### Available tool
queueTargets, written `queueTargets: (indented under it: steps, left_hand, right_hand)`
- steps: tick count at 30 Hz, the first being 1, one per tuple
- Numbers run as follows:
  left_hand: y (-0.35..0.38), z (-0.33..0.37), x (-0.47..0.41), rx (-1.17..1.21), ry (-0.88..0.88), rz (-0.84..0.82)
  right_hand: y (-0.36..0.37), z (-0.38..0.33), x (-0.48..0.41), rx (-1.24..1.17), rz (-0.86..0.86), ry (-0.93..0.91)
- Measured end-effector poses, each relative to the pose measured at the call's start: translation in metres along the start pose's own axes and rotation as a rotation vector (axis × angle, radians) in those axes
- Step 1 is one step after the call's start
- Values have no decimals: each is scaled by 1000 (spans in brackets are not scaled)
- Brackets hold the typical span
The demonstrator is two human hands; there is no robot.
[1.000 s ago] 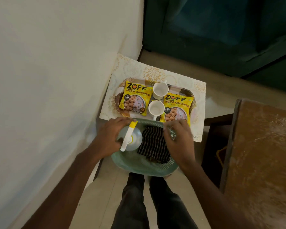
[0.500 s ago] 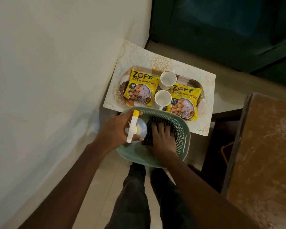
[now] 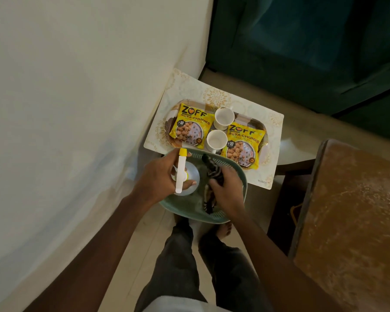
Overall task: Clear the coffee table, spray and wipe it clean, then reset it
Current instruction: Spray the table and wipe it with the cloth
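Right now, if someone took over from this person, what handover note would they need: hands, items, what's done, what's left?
Left hand: grips the spray bottle, which stands in the green basket.
Right hand: fingers curled round the striped cloth in the same basket.
The tray, holding two soya packets and two white cups, sits on the patterned mat by the wall, off the brown coffee table at right.
Done: clearing, as far as the table shows.
Left: lift out bottle and cloth, spray and wipe the table, return the tray.
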State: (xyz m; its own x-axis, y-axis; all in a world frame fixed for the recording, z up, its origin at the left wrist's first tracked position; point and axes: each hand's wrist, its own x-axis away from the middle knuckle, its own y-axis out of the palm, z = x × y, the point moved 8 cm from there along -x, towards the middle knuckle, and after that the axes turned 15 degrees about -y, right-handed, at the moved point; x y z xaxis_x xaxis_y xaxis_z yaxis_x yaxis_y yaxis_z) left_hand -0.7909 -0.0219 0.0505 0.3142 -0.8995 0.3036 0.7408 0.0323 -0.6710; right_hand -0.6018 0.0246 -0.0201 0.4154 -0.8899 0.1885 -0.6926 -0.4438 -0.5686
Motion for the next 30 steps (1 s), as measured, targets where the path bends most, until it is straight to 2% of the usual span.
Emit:
queueTargets:
  steps: [2,4,7,10,13,18,21,22,25,27,30]
  left_hand:
    - [-11,15,8,24,-4,38]
    - [-23,32,17,52,-4,80]
    - [-40,62,34,71,7,145]
    - [-53,88,53,96,-3,198]
    - [-61,110,74,122,-25,249]
    - [-60,147,106,198,-41,286]
    - [-56,161,121,223,-31,289]
    - [-53,166,125,217,-27,287]
    - [-46,173,137,248,-12,264]
    - [-42,181,151,258,22,255]
    - [-34,193,175,270,67,236]
  right_hand:
    - [-23,-2,15,-273,116,181]
    - [-31,2,29,-656,194,396]
    - [-43,-21,48,-1264,185,559]
    - [-70,-47,65,-1584,200,603]
    - [-98,-67,79,-1724,167,541]
    - [-134,-90,101,-1658,97,555]
    - [-149,-100,111,-1390,11,546]
    - [-155,-96,112,-1264,31,517]
    - [-183,-92,113,-736,179,267]
    - [-191,-101,121,-482,129,24]
    - [-204,-112,146,-229,54,-295]
